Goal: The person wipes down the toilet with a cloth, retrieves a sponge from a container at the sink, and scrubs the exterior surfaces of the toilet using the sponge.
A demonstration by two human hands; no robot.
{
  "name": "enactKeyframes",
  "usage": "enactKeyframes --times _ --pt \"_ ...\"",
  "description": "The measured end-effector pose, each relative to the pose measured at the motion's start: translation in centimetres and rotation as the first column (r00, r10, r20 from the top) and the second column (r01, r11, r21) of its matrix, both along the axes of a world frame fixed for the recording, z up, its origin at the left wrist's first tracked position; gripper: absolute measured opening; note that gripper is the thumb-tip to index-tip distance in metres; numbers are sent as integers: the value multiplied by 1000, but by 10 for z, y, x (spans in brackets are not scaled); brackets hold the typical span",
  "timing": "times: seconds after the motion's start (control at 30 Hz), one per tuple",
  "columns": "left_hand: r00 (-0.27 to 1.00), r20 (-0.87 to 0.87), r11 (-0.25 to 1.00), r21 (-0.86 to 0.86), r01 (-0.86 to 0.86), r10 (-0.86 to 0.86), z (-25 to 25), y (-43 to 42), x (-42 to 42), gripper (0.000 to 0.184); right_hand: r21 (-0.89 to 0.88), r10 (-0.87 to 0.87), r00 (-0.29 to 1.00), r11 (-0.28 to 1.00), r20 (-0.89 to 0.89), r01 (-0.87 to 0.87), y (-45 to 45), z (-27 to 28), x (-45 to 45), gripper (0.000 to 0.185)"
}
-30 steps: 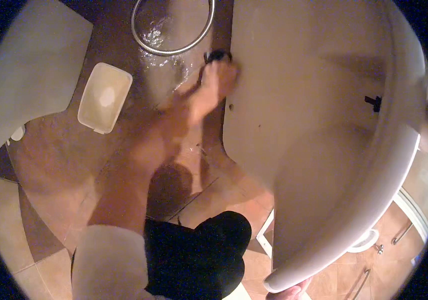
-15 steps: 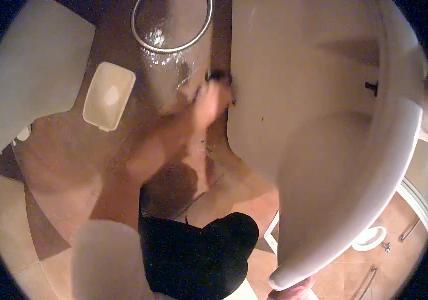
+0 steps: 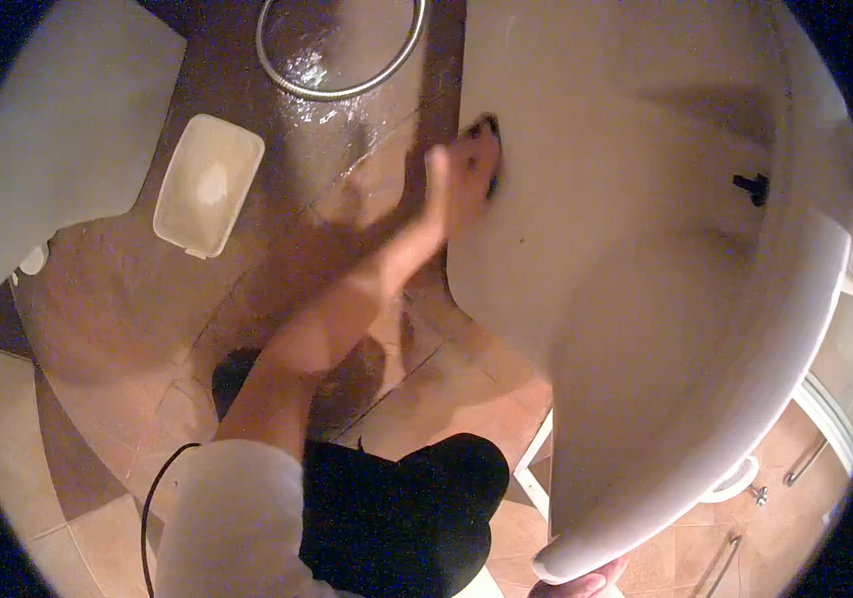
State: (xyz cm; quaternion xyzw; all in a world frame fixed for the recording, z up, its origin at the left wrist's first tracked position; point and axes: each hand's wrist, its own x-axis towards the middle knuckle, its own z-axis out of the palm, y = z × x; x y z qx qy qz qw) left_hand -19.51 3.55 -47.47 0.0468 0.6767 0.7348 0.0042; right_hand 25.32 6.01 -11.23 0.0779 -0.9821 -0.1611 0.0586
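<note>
My left hand (image 3: 461, 184), slightly blurred, reaches up at the end of a white-sleeved arm, its thumb apart from the fingers. Under and beyond the fingertips shows a small dark object (image 3: 491, 130), whose kind I cannot make out. Both are against the large white panel (image 3: 596, 169), near its left edge. At the bottom, my right hand (image 3: 586, 580) has its fingers around the lower end of the panel's thick white rim (image 3: 636, 543); part of it is out of view.
A pale rectangular tub (image 3: 209, 189) stands on the brown tiled floor (image 3: 98, 329). A metal hose (image 3: 332, 96) loops above wet, shiny tiles. Another pale panel (image 3: 68, 120) is at upper left. A black fitting (image 3: 751, 189) sits on the white panel. My black-clothed leg (image 3: 397, 518) is below.
My left hand has moved up and right with the dark object, from beside the white panel's edge onto its face. My right hand stays at the rim. The view has shifted slightly.
</note>
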Motion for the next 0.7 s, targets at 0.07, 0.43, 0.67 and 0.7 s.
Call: enactKeyframes --times 0.07,0.43,0.67,0.7 --pt "971 235 999 -10 38 -35 -25 6 -31 36 392 209 925 917 -318 -72 -7 -22 -43 35" --pt "933 352 997 12 70 -70 -55 7 -31 39 339 228 896 936 -382 -94 -21 -30 -110 34" --pt "958 135 968 49 247 -252 46 -25 75 19 742 688 590 637 -423 -210 -14 -51 -217 32" --pt "958 140 968 51 246 -251 56 -24 74 19 741 689 592 636 -419 -216 -15 -50 -193 32"
